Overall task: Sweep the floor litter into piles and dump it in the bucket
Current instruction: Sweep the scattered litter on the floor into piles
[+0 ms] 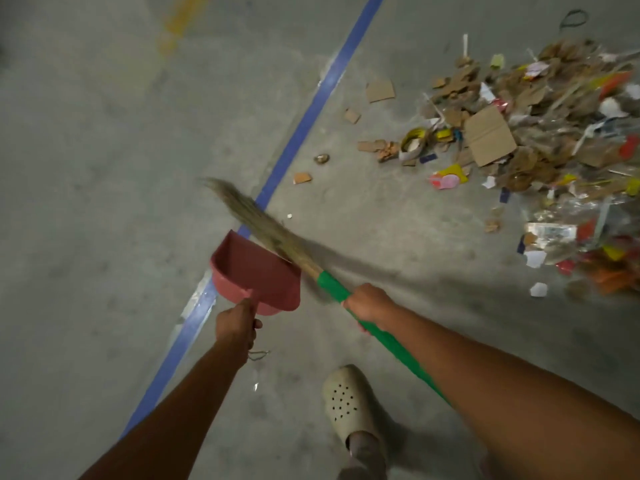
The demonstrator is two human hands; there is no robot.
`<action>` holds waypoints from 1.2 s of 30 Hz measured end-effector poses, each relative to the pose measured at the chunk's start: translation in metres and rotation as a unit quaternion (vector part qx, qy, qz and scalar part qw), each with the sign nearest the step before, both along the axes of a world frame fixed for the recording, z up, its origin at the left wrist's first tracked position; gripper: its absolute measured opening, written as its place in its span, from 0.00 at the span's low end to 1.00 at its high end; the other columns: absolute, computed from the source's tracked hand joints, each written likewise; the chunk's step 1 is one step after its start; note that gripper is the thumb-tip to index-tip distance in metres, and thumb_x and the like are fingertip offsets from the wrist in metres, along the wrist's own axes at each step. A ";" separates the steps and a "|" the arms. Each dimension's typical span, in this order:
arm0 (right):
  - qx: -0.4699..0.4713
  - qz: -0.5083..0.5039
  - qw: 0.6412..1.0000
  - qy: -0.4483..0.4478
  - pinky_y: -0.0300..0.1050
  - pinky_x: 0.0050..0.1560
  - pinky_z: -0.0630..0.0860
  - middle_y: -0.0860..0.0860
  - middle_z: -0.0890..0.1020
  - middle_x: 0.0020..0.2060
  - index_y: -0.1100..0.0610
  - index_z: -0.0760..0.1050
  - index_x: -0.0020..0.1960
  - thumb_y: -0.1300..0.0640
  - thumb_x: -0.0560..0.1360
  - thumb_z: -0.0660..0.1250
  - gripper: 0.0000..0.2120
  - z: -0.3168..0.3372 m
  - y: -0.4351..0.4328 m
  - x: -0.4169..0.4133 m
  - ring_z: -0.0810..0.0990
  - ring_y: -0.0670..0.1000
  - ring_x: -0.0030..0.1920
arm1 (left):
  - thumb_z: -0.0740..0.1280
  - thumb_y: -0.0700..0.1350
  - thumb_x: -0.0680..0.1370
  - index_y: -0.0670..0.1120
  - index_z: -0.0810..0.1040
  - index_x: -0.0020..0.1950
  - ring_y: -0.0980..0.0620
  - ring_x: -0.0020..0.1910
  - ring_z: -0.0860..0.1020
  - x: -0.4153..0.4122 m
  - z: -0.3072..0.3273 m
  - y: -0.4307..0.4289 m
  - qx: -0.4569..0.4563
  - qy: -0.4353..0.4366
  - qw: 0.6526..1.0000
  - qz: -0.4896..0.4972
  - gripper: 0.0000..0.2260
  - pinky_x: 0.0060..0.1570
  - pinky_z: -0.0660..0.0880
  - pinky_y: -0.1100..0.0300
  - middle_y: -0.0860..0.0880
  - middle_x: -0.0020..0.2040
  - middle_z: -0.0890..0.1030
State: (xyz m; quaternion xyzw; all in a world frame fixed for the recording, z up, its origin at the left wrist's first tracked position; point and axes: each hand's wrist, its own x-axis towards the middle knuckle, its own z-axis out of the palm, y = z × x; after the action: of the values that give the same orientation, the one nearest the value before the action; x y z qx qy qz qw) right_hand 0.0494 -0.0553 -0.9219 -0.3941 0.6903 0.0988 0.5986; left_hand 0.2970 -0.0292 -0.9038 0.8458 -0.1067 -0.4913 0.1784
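My left hand (237,325) grips the handle of a pink dustpan (254,271), held above the concrete floor with nothing visible inside it. My right hand (369,303) is closed around the green handle of a grass broom (263,225). Its bristles reach up and left across the dustpan's rim, blurred. A big pile of litter (540,140), made of cardboard scraps, plastic wrap and coloured paper, lies at the upper right, well away from broom and pan. No bucket is in view.
A blue tape line (304,126) runs diagonally across the grey floor, passing under the dustpan. Loose cardboard bits (380,90) lie between the line and the pile. My foot in a beige clog (346,403) stands at the bottom centre. A faint yellow mark (181,22) is far back.
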 end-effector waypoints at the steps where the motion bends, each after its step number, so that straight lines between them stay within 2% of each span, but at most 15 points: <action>1: 0.006 -0.023 1.000 0.010 0.45 0.29 0.77 0.59 0.82 0.30 0.65 0.79 0.49 0.56 0.76 0.66 0.11 -0.010 -0.001 0.000 0.81 0.58 0.28 | 0.69 0.59 0.77 0.41 0.79 0.42 0.51 0.24 0.66 0.004 -0.003 0.002 0.002 -0.001 1.000 0.007 0.20 0.26 0.61 0.61 0.45 0.30 0.75; 5: 0.000 -0.126 0.992 0.021 0.42 0.26 0.73 0.58 0.81 0.31 0.66 0.79 0.53 0.52 0.78 0.69 0.16 -0.042 -0.009 -0.010 0.79 0.55 0.25 | 0.70 0.58 0.76 0.41 0.78 0.41 0.52 0.23 0.65 -0.001 -0.009 0.000 -0.017 0.004 1.000 0.011 0.19 0.25 0.60 0.62 0.45 0.31 0.76; 9: -0.042 -0.216 0.975 0.031 0.51 0.33 0.82 0.59 0.84 0.35 0.64 0.80 0.51 0.50 0.78 0.68 0.16 -0.056 -0.010 -0.026 0.83 0.58 0.29 | 0.70 0.59 0.76 0.44 0.78 0.43 0.53 0.22 0.65 -0.028 -0.012 -0.018 -0.044 0.017 0.999 -0.013 0.18 0.23 0.59 0.63 0.45 0.31 0.75; 14: -0.067 -0.409 0.908 0.069 0.55 0.37 0.84 0.60 0.84 0.37 0.64 0.80 0.47 0.50 0.80 0.66 0.16 -0.053 -0.032 -0.107 0.80 0.57 0.28 | 0.71 0.59 0.76 0.43 0.78 0.43 0.53 0.21 0.64 -0.085 -0.009 -0.047 -0.061 0.020 0.997 -0.035 0.19 0.20 0.59 0.63 0.43 0.32 0.76; 17: -0.096 -0.481 0.866 0.095 0.52 0.33 0.81 0.61 0.83 0.37 0.64 0.80 0.46 0.50 0.80 0.66 0.17 -0.037 -0.038 -0.173 0.80 0.58 0.28 | 0.72 0.58 0.75 0.41 0.77 0.41 0.53 0.21 0.64 -0.126 -0.001 -0.062 -0.071 0.030 0.996 -0.052 0.20 0.21 0.59 0.63 0.42 0.33 0.76; 22: -0.138 -0.540 0.827 0.069 0.45 0.26 0.72 0.57 0.78 0.28 0.59 0.75 0.38 0.53 0.81 0.65 0.15 0.010 -0.018 -0.258 0.74 0.54 0.23 | 0.72 0.59 0.75 0.42 0.76 0.39 0.53 0.22 0.64 -0.196 0.020 -0.082 -0.079 0.046 0.993 -0.081 0.20 0.23 0.60 0.62 0.42 0.33 0.76; 30: -0.168 -0.570 0.803 0.048 0.47 0.29 0.73 0.57 0.78 0.28 0.60 0.77 0.41 0.54 0.81 0.66 0.12 0.058 0.002 -0.342 0.75 0.54 0.24 | 0.72 0.59 0.75 0.43 0.74 0.38 0.52 0.21 0.63 -0.300 0.052 -0.112 -0.098 0.072 0.984 -0.128 0.20 0.23 0.58 0.62 0.42 0.31 0.76; 33: -0.174 -0.590 0.787 0.048 0.45 0.27 0.72 0.56 0.77 0.27 0.58 0.75 0.39 0.53 0.81 0.66 0.13 0.070 0.005 -0.363 0.74 0.53 0.23 | 0.72 0.60 0.75 0.43 0.74 0.37 0.52 0.22 0.63 -0.329 0.061 -0.117 -0.102 0.072 0.982 -0.138 0.21 0.24 0.58 0.61 0.42 0.32 0.76; 36: -0.184 -0.570 0.799 0.065 0.43 0.26 0.71 0.56 0.78 0.29 0.58 0.75 0.41 0.52 0.81 0.65 0.13 0.081 0.010 -0.383 0.75 0.54 0.23 | 0.72 0.60 0.75 0.43 0.75 0.36 0.52 0.23 0.64 -0.353 0.067 -0.118 -0.098 0.067 0.983 -0.142 0.22 0.25 0.59 0.61 0.42 0.32 0.76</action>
State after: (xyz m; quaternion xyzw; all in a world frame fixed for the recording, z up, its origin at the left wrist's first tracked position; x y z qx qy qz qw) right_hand -0.3334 -0.0454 -0.8411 -0.0250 0.8326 -0.3633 0.4173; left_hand -0.0563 -0.1469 -0.8371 0.7658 -0.2608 -0.5544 0.1954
